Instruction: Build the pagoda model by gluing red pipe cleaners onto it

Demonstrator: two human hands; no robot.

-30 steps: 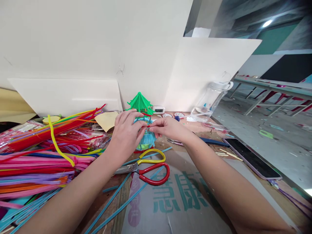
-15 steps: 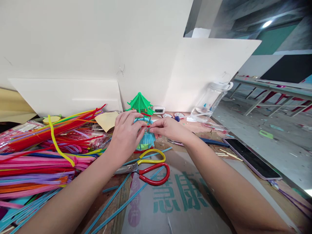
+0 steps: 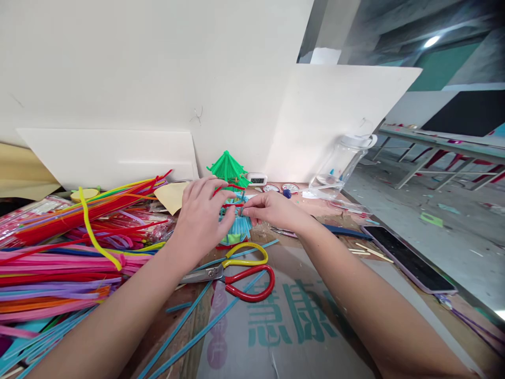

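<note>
My left hand (image 3: 201, 218) and my right hand (image 3: 272, 209) meet over a small light-blue pipe-cleaner model (image 3: 238, 229) standing on the table. Both pinch a thin red pipe cleaner (image 3: 231, 204) that runs across the model's top. Fingers of each hand are closed on it. Behind the model stands a green pipe-cleaner cone (image 3: 228, 168). Scissors with one yellow and one red handle (image 3: 236, 271) lie just in front of the hands.
A big heap of coloured pipe cleaners (image 3: 67, 247) fills the left. Loose blue pipe cleaners (image 3: 189, 331) lie on cardboard (image 3: 300, 326). A phone (image 3: 406, 258) lies at the right edge, a clear jar (image 3: 341, 160) and small clock (image 3: 256, 179) at the back by white boards.
My left hand's fingers have shifted a little up and right along the red pipe cleaner, whose end now sticks up by the green cone. My right hand stays pinched in place.
</note>
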